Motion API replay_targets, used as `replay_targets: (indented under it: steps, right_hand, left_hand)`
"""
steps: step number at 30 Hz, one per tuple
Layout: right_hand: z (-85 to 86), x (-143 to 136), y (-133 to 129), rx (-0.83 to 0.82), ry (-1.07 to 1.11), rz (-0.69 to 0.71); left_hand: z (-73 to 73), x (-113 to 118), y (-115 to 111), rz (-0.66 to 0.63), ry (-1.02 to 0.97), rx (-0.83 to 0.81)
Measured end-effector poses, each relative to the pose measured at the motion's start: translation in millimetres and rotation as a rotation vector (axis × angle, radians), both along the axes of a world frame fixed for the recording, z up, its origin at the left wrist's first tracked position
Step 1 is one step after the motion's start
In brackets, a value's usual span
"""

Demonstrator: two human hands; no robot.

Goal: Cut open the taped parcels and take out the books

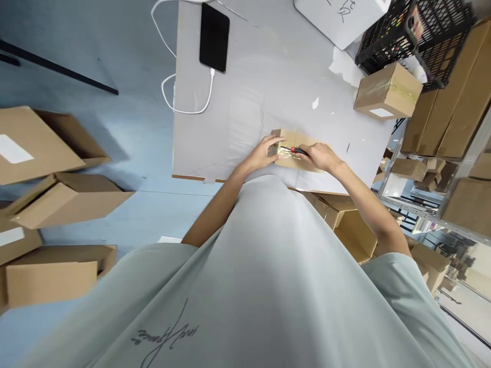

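Observation:
A small cardboard box (298, 138) lies near the front edge of the table, with shiny clear tape (287, 153) along it. My left hand (264, 152) grips its left end, thumb and fingers on opposite sides. In my right hand (321, 155) is a slim tool with a black and red handle (297, 150). Its thin tip points left and lies over the taped part of the box. Whether the tip is a blade or a shaft is too small to make out. My right fingers partly cover the box's right end.
A black phone (214, 38) on a white cable lies at the table's back left. A taped carton (388, 91), a black plastic crate (416, 38) and a white container (341, 18) stand back right. Open cartons (72, 199) sit on the floor at left; a shelf (418, 204) holds boxes at right.

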State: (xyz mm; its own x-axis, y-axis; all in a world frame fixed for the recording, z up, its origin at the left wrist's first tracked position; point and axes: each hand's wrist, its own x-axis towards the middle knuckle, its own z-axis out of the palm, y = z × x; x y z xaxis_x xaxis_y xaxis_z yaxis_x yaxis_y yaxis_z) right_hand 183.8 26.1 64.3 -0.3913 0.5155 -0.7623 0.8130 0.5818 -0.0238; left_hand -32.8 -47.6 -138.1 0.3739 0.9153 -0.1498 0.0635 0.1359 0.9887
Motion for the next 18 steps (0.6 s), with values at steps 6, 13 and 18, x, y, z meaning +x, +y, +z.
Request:
replay_targets:
  steps: [6, 13, 18]
  right_hand:
    - [0.8, -6.0, 3.9, -0.015, -0.067, 0.025]
    - [-2.4, -11.0, 1.0, 0.025, -0.096, 0.037]
    - [-11.4, -20.0, -6.3, 0.077, -0.061, 0.034]
  left_hand:
    - [-0.1, 0.2, 0.2, 0.009, -0.047, -0.035]
    - [-0.5, 2.3, 1.1, 0.024, -0.046, -0.048]
    - [0.5, 0.9, 4.7, 0.013, -0.041, -0.083]
